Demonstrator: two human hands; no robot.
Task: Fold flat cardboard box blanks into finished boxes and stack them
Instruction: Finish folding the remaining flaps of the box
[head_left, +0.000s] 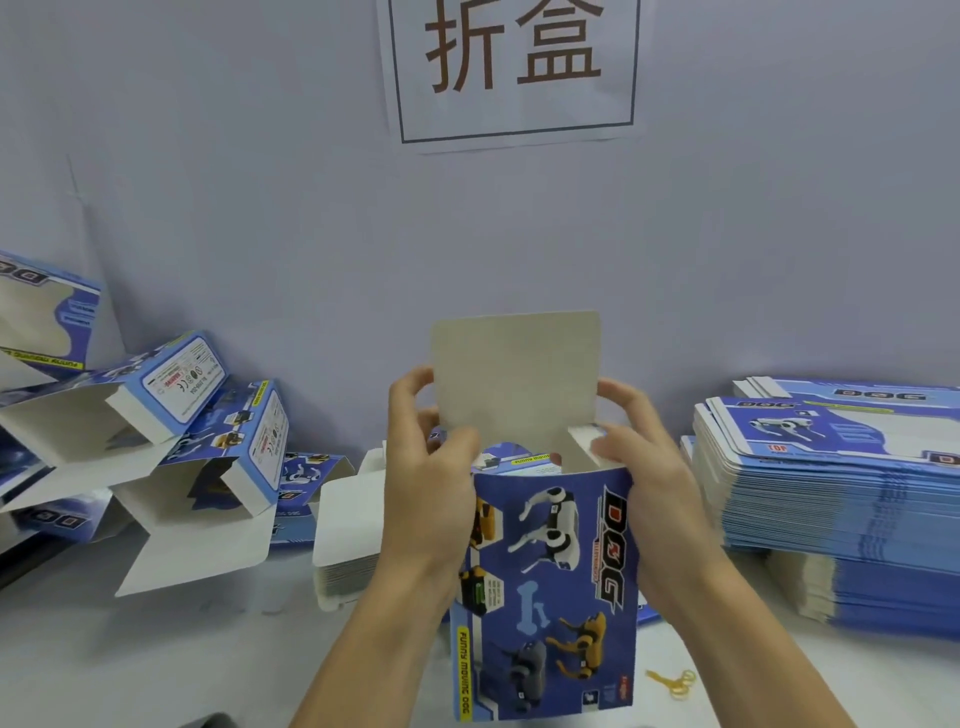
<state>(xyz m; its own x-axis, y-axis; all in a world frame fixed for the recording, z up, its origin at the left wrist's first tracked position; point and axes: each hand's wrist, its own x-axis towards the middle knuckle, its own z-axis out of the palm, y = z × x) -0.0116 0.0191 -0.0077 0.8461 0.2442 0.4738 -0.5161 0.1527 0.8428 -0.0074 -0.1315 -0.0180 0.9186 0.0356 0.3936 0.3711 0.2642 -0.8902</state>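
While both hands hold it upright over the pale smooth table (156, 665), the blue printed cardboard box (550, 587) stands in the middle of the view, between the two forearms. Its front panel is glossy, with pictures of white, yellow and grey robot dogs, a light blue bone and the word DOG in dark letters. The inside of the cardboard is matte and grey-white. At the top, the large lid flap (517, 379) with rounded corners stands up straight, and a small white side flap (587, 441) is bent inward.

The left hand (431, 467) grips the left upper edge of the box, fingers curled behind the lid flap. The right hand (639, 467) grips the right upper edge, and its thumb presses on the small side flap.

On the right lies a tall, neat stack of flat blue box blanks (841, 499), their thin edges making fine layers. On the left, several folded blue boxes (208, 431) lie in a loose pile, open ends showing white insides. Near the right forearm lie yellow rubber bands (675, 680). Behind, a white paper sign (514, 67) with brown characters hangs on the grey wall.
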